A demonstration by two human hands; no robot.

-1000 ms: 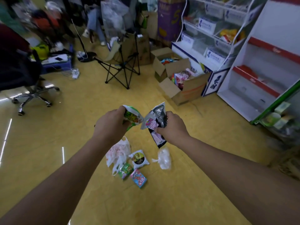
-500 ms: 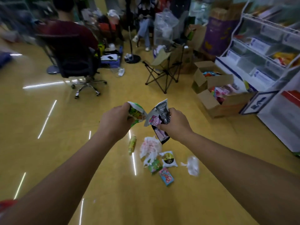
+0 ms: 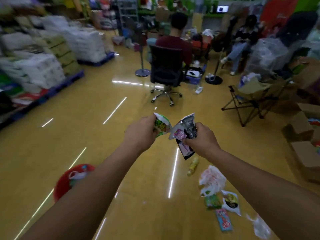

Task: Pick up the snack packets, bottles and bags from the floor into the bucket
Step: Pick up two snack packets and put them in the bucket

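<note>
1. While a green snack packet (image 3: pixel 161 124) is gripped in the left hand (image 3: pixel 141 134) and a bunch of black-and-pink packets (image 3: pixel 186 134) in the right hand (image 3: pixel 201 140), both held well above the floor (image 3: pixel 103 153), the step in hand is judged to be the carry to the bucket.
2. The red bucket (image 3: pixel 60 186) is seen low on the left, partly hidden behind the left forearm and well apart from the held packets. Something white and green appears to lie in it, though it is blurred.
3. For a clean drop, both loads should be brought right over the bucket's mouth before either grip is loosened. The left packet, being nearer, could be released first. The right bunch is glossy film with one piece hanging low, so a firm pinch is advised until the rim is passed.
4. The left fingers (image 3: pixel 149 119) are curled round the green packet's lower part, and its top edge sticks out. The right fingers (image 3: pixel 189 141) are pinched on the middle of the bunch, with the thumb laid on top. Neither hand is spread.
5. Not yet gathered, to the right on the floor, are a yellow bottle (image 3: pixel 193 166), a white plastic bag (image 3: pixel 212 179), a small green packet (image 3: pixel 213 201), a white-and-black packet (image 3: pixel 231 202), a blue-and-pink packet (image 3: pixel 223 219) and a clear bag (image 3: pixel 260 227).
6. Further off, an office chair (image 3: pixel 166 66) with a seated person is seen.
</note>
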